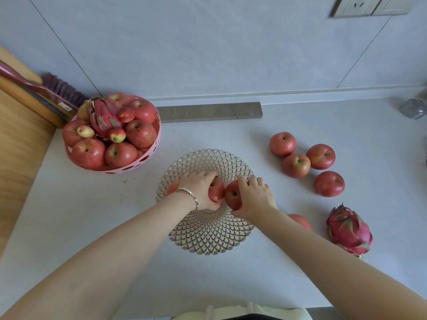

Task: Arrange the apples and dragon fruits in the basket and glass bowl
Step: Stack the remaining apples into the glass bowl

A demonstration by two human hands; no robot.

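— How are your arms set?

— Both reach forward over the pale worktop (92, 227), forearms angled inward. My left hand (203, 190), a silver bracelet (188, 195) on its wrist, lies palm down with its fingers (201, 177) curled around a red apple (217, 191). My right hand (254, 197) wraps its fingers (253, 181) over the top of a second red apple (233, 195). The two apples touch, both inside the faceted clear glass bowl (205, 236).

— Anything else in that bowl?

— A reddish shape (172, 187) shows through the glass just left of my left wrist; I cannot tell what it is.

— And the other fruit?

— Far left beyond my left fingers, a pink perforated plastic basket (151, 147) is heaped with red apples, smaller fruits and a pink dragon fruit (104, 118). Right of my right fingers, four loose red apples (297, 165) lie close together on the worktop. Nearer me on that side lies a second pink dragon fruit (349, 229), with another apple (300, 220) half hidden by my right forearm.

— The room?

— A grey wall (208, 42) stands behind, with a socket plate (369, 5) on it, and a purple brush (62, 87) rests behind the basket.
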